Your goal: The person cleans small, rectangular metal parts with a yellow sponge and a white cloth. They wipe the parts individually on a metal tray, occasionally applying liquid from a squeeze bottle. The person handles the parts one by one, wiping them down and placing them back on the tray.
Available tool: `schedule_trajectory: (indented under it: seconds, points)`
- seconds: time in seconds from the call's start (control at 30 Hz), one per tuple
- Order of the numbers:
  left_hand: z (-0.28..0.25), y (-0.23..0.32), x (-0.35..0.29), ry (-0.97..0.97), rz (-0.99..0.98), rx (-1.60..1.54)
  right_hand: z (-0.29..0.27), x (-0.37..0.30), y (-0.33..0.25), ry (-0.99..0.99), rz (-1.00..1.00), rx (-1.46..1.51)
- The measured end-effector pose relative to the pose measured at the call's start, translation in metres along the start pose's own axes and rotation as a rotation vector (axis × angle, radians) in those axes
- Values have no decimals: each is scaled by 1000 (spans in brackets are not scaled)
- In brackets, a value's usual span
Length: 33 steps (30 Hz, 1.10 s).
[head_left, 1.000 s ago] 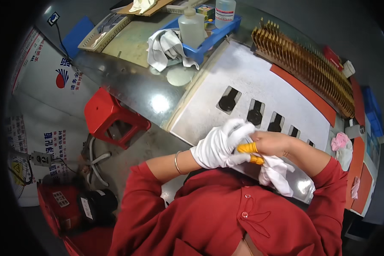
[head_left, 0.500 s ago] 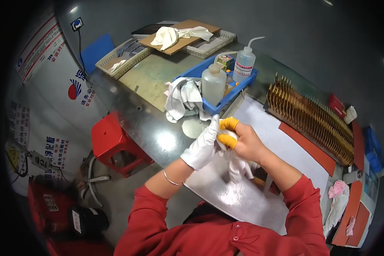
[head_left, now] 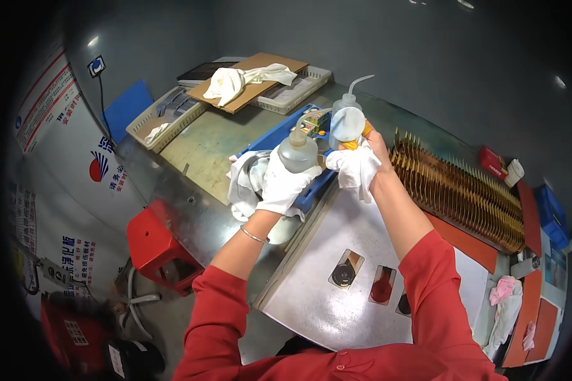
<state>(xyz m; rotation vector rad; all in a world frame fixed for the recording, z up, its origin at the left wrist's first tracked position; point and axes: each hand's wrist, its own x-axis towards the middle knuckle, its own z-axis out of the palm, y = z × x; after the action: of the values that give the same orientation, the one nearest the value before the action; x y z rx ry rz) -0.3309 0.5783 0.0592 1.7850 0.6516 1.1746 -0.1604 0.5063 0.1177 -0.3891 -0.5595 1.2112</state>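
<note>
My left hand (head_left: 285, 186), in a white glove, is wrapped round the lower part of a translucent wash bottle (head_left: 299, 151) with a bent spout. My right hand (head_left: 376, 151), with yellow finger cots, grips a second wash bottle (head_left: 347, 101) from its right side. This bottle leans away, and a pale round face shows at its lower end. A white cloth (head_left: 356, 168) hangs from the same hand. Both bottles are over a blue tray (head_left: 273, 134), whose middle they partly hide. A crumpled grey-white cloth (head_left: 243, 184) lies beside my left hand.
Three small flat plates, one of them a red-faced plate (head_left: 382, 284), lie on the white work surface (head_left: 324, 311). A rack of upright brown plates (head_left: 457, 190) stands at right. Baskets (head_left: 171, 124) and cardboard (head_left: 254, 76) are at the back. A red stool (head_left: 162, 244) stands left.
Both hands have moved from the cloth in front of me, up and forward to the two wash bottles. The white cloth went along in my right hand. The plates on the work surface are now uncovered.
</note>
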Motion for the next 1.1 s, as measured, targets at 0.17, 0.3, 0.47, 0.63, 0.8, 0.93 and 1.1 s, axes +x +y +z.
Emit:
schedule_trajectory:
  seconds: [0.17, 0.3, 0.47, 0.63, 0.8, 0.93, 1.1]
  points:
    - [-4, 4, 3, -37, -29, 21, 10, 11, 5, -30, 25, 26]
    - [-5, 7, 2, -7, -25, 43, 14, 19, 5, -137, 37, 13]
    - [-2, -1, 2, 7, -67, -12, 9, 22, 5, -114, 47, 51]
    - [-3, 0, 0, 9, -86, 13, 10, 24, 6, -95, 3, 27]
    - [-8, 6, -1, 22, -90, 54, 18, 23, 0, -104, 45, 44]
    - [-9, 12, -2, -27, -22, 110, 29, 9, -9, -202, 113, 69]
    - [12, 44, -25, 179, 235, 611, 41, -75, -52, 111, 17, 169]
